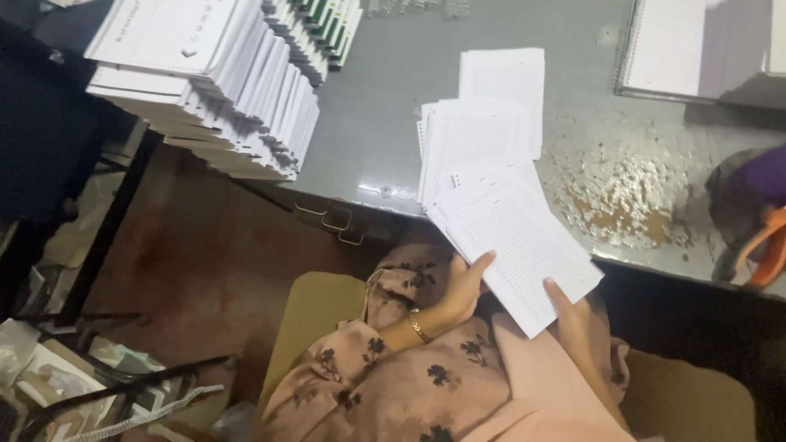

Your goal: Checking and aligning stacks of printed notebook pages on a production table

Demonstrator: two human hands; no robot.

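I hold a thin stack of white lined sheets (524, 250) over my lap, just off the table's front edge. My left hand (463, 286), with a gold bracelet at the wrist, grips the stack's lower left edge. On the lower right edge sits my right hand (569, 315), thumb on top of the paper. Behind the held stack, several more lined sheets (467, 147) lie fanned on the grey table (377, 123), with a further white pile (503, 78) farther back.
A tall slanted pile of white booklets (221, 90) overhangs the table's left end. A spiral-bound pad (688, 49) lies at the back right. Rusty worn patches (622, 196) mark the tabletop. An orange-handled tool (757, 245) sits at the right edge. Clutter (74, 385) covers the floor at left.
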